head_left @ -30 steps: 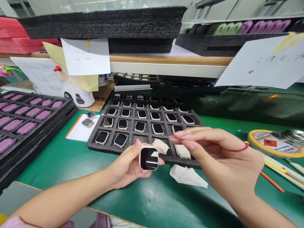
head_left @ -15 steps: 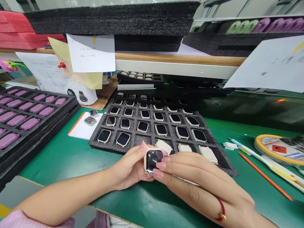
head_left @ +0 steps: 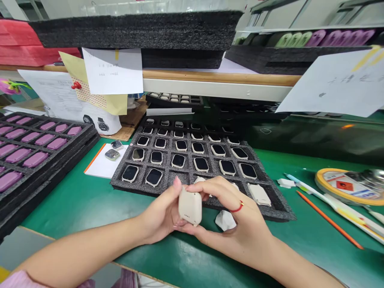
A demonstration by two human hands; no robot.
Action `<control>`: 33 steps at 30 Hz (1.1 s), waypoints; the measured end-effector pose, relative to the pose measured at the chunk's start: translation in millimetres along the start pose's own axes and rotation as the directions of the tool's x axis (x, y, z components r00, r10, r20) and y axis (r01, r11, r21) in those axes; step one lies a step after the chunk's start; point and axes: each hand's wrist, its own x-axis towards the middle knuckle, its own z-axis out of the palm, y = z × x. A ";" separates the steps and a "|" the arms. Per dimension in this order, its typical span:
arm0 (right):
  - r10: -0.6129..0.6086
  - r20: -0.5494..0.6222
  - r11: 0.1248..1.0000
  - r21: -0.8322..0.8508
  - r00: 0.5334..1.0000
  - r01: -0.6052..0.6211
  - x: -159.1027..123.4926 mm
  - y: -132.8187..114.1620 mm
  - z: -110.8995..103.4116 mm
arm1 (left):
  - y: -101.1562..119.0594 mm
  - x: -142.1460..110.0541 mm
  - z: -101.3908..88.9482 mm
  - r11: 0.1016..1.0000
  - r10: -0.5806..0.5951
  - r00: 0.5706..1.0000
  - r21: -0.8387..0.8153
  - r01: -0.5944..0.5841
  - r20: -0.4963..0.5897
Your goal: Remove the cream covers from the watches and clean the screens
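From the head camera, the left hand (head_left: pixel 160 214) and right hand (head_left: pixel 231 216) are both closed on a cream smartwatch case (head_left: pixel 189 207), gripping its sides. The case sits over the near edge of a black foam tray (head_left: pixel 126 186) holding watch screens (head_left: pixel 154 177), above the green workbench (head_left: pixel 75 204).
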 end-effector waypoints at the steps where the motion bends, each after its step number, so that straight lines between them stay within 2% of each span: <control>1: -0.014 -0.011 1.000 0.008 1.000 0.014 0.2 1.1 0.0 | 1.8 -0.1 0.2 0.999 -0.027 1.000 -0.038 0.027 -0.001; 5: -0.085 0.012 0.995 -0.046 0.996 0.085 3.4 4.6 -3.2 | 7.3 1.1 1.3 0.997 -0.049 0.998 -0.059 0.051 0.035; 7: -0.101 0.031 0.991 -0.082 0.994 0.104 6.8 8.1 -5.6 | 5.6 2.7 1.9 0.997 -0.037 0.999 -0.072 0.036 -0.001; 10: 0.007 -0.087 0.993 -0.115 0.996 -0.017 13.1 19.1 -4.6 | -4.1 4.9 2.0 1.000 -0.015 0.991 -0.016 0.013 -0.136; 12: 0.134 -0.173 0.982 -0.107 0.976 -0.154 15.7 29.2 2.5 | -13.5 4.6 1.4 0.978 -0.032 0.986 0.199 0.066 -0.166; 14: 0.198 -0.130 0.968 -0.131 0.971 -0.215 15.5 39.1 14.5 | -22.3 2.4 0.7 0.858 -0.090 0.991 0.498 0.126 -0.094; 16: 0.215 0.011 0.957 -0.202 0.977 -0.209 12.9 46.3 27.2 | -27.5 -1.5 1.2 0.695 -0.150 0.989 0.711 0.108 -0.003; 18: 0.223 0.104 0.953 -0.235 0.969 -0.194 10.0 49.3 34.0 | -26.7 -6.3 3.8 0.577 -0.170 0.984 0.815 0.051 0.059; 20: 0.232 0.096 0.957 -0.200 0.968 -0.210 8.8 48.7 29.2 | -17.9 -11.9 7.7 0.482 -0.150 0.979 0.875 -0.050 0.139; 22: 0.242 0.032 0.959 -0.161 0.970 -0.234 9.2 46.7 10.7 | -0.7 -19.1 9.8 0.350 -0.065 0.971 0.916 -0.193 0.230; 23: 0.263 0.003 0.952 -0.166 0.965 -0.259 9.7 46.2 -3.2 | 10.6 -23.4 8.5 0.262 0.003 0.968 0.934 -0.244 0.252; 24: 0.298 -0.016 0.936 -0.191 0.954 -0.296 10.0 46.4 -19.3 | 23.4 -28.1 5.0 0.179 0.095 0.968 0.953 -0.247 0.233; 26: 0.422 0.007 0.865 -0.303 0.907 -0.400 10.1 50.3 -54.9 | 50.9 -37.3 -10.5 0.045 0.264 0.955 0.988 -0.151 0.134; 27: 0.500 0.041 0.810 -0.375 0.865 -0.451 9.8 54.1 -72.3 | 64.5 -41.2 -22.1 -0.057 0.355 0.930 0.995 -0.082 0.097; 29: 0.619 0.104 0.715 -0.486 0.779 -0.503 9.1 65.6 -101.7 | 87.8 -46.0 -49.8 -0.293 0.465 0.879 0.955 0.043 0.103; 30: 0.651 0.125 0.687 -0.516 0.748 -0.512 9.0 72.7 -112.4 | 96.5 -47.0 -63.7 -0.381 0.486 0.867 0.919 0.102 0.106; 31: 0.671 0.143 0.670 -0.536 0.727 -0.513 9.2 80.4 -120.0 | 102.9 -47.1 -76.3 -0.441 0.467 0.880 0.886 0.147 0.086; 33: 0.694 0.178 0.653 -0.563 0.697 -0.506 10.8 95.5 -126.6 | 109.6 -46.3 -94.6 -0.493 0.409 0.910 0.854 0.163 0.063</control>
